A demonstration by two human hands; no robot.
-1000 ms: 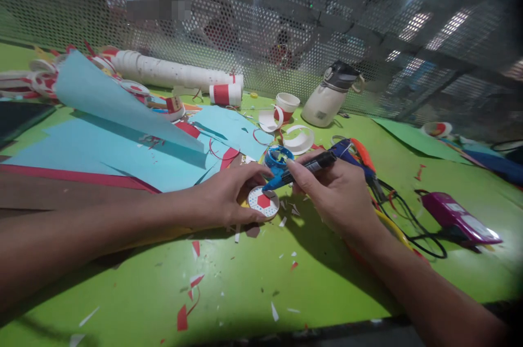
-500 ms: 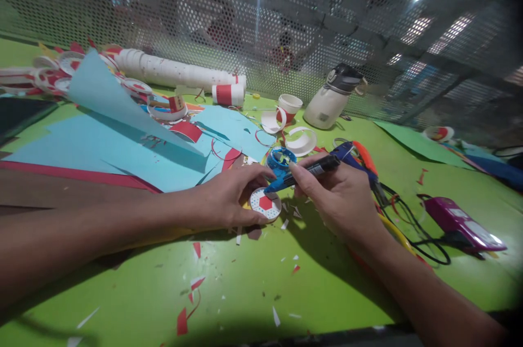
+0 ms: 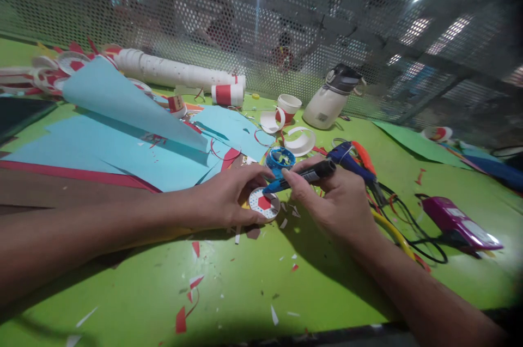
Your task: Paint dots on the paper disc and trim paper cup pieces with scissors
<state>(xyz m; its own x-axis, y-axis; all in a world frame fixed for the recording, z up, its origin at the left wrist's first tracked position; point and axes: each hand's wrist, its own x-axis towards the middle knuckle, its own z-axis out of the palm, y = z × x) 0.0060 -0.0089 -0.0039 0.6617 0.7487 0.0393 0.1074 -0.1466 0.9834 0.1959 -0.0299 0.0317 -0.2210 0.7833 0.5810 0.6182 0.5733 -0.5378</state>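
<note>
The small round white paper disc [image 3: 264,204] already carries a red centre shape and dots, so the decorating looks well advanced, though what is left I cannot tell. It lies on the green bench [image 3: 245,281]. The left hand [image 3: 229,197] pins its 9 o'clock edge, fingers curled over it; the right hand [image 3: 335,200] closes on a blue-tipped black marker [image 3: 300,176], tip at its 12 o'clock rim.

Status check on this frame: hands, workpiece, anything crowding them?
Left hand steadying the round disc. Right hand gripping the pen, tip at the disc's edge. Blue cap and paper scraps close by.

Red-centred white disc [image 3: 264,204], blue-tipped marker [image 3: 300,177]
</note>
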